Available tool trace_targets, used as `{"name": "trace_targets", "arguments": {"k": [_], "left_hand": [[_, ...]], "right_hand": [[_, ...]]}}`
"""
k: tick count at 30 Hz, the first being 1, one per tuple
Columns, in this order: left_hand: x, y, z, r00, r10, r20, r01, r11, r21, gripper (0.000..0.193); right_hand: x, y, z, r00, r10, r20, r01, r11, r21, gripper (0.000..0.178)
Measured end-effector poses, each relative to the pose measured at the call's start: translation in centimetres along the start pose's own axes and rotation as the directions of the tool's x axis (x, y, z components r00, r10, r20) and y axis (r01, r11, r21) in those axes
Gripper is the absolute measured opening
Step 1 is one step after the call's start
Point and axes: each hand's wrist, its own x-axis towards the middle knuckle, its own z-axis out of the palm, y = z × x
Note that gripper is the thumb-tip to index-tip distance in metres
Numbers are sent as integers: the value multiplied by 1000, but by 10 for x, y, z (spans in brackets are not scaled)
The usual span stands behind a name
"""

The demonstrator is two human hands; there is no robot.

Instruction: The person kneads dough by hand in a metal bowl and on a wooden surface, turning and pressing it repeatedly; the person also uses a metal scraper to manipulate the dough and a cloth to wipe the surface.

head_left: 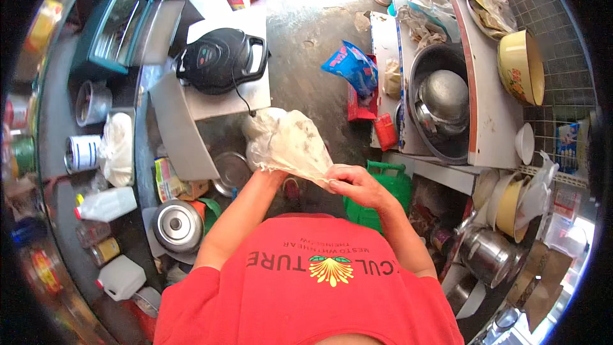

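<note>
Neighbouring the pale bag (pixel 292 142) is a black appliance (pixel 215 62).

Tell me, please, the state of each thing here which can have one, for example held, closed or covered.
Pale bag: creased, held at its edge; whether open or closed is unclear.
Right hand: pinching the bag's edge.
Left hand: mostly hidden behind the bag; grip unclear.
Black appliance: lid closed.
Dark basin: uncovered, metal vessel inside.
Steel pot: apparently covered.
White jug: capped.
</note>
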Motion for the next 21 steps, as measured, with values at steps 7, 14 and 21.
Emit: {"name": "trace_targets", "arguments": {"k": [7,14,21], "left_hand": [[148,106,-9,980,-77,-182,-52,787,-615,19],[245,116,-34,991,-75,113,135,621,-772,54],[379,197,-52,964,209,165,144,113,-983,38]], "right_hand": [[67,-7,-116,972,-48,-230,-3,976,-217,17],[221,-65,-204,903,-262,339,-199,446,873,67],[394,-176,-246,850,-461,255,-244,85,966,52]]}}
